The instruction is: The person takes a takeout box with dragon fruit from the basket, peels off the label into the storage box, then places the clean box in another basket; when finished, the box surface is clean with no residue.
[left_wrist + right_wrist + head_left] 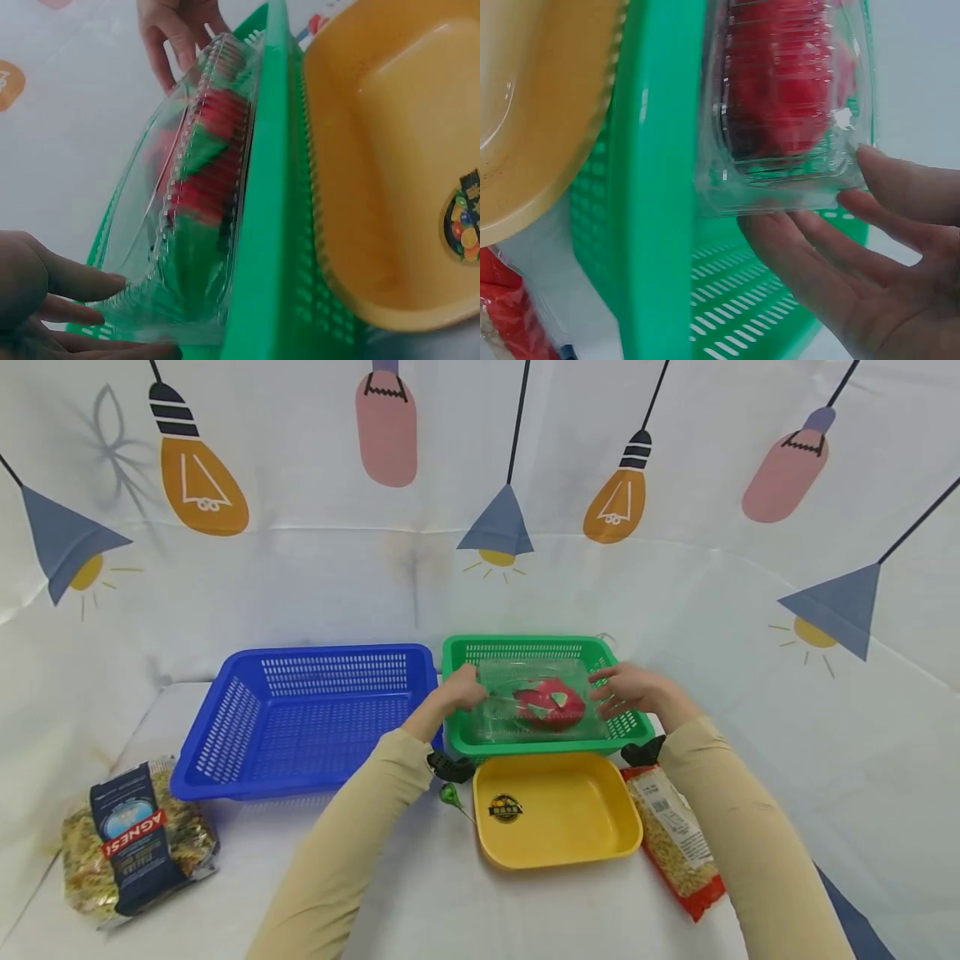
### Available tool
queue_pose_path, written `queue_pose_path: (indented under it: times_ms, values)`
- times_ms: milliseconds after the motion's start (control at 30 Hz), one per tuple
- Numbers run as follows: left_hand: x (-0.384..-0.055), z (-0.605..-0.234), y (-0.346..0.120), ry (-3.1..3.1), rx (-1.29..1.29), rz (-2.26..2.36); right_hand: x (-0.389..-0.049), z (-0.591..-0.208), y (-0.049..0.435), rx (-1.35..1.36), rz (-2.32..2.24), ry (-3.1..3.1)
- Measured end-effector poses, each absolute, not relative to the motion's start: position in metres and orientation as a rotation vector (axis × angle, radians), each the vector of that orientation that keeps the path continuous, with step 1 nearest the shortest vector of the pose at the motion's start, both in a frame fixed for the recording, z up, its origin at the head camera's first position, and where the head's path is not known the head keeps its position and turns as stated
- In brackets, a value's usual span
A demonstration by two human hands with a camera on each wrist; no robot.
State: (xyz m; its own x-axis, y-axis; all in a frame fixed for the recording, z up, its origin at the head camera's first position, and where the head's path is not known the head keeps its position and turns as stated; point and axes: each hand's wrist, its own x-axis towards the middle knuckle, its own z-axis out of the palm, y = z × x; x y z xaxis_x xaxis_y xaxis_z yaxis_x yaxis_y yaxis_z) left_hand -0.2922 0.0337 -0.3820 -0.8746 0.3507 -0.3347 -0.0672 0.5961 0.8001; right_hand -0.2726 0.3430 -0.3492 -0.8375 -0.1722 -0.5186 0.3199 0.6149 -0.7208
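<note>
A clear plastic clamshell box [498,727] with a red, green-tipped dragon fruit [551,704] inside is at the green basket [528,749], within its rim. My left hand [463,687] pinches the box's left end, with the thumb on top and fingers lower down in the left wrist view. At the other end my right hand [628,687] holds the box's edge. In the right wrist view its thumb [900,180] is against the corner, and its fingers [802,262] reach under the edge. The box's underside is mostly hidden.
A blue basket [341,718] stands left of the green one. In front is a yellow tray [566,818], with a small green-headed stick [452,795] beside it. A pasta bag [135,839] lies at far left, a red-edged grain packet [675,835] at right under my forearm.
</note>
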Motion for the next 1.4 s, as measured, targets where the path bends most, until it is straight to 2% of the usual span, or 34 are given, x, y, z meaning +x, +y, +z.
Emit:
queue_pose_path:
  times_ms: [367,1400]
  values:
    - [-0.286,-0.387,0.043,2.375,0.284,1.065,-0.277,-0.364,0.345,0.096,-1.062,2.283]
    - [-0.270,-0.389,0.047,2.440,0.315,0.940,-0.268,-0.367,0.333,0.029,-0.898,2.382]
